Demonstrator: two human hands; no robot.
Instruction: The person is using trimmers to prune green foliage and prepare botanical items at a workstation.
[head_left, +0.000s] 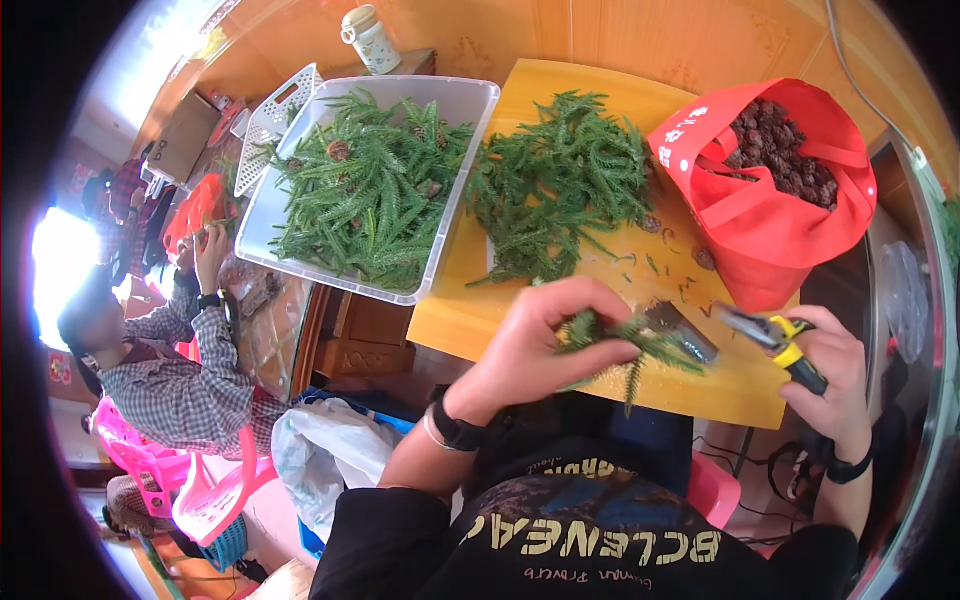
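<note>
My left hand [540, 345] pinches a green artificial pine sprig [655, 348] above the table's near edge, its needles pointing right and down. To the right, the fingers of my right hand [832, 370] wrap round pliers [790, 352] with yellow and black handles. The metal jaws are blurred and point left toward the sprig, apart from it. Partly behind the sprig lies a dark, flat-looking object [682, 330] whose kind I cannot make out. Beyond my hands a loose heap of pine sprigs [575, 165] spreads over the yellow table [470, 325].
A clear plastic bin [340, 283] full of pine sprigs stands left of the heap. On the right, a red cloth bag [765, 260] holds brown pine cones [780, 150]. A loose cone [704, 259] and green scraps lie between. Another person [180, 370] works at the left.
</note>
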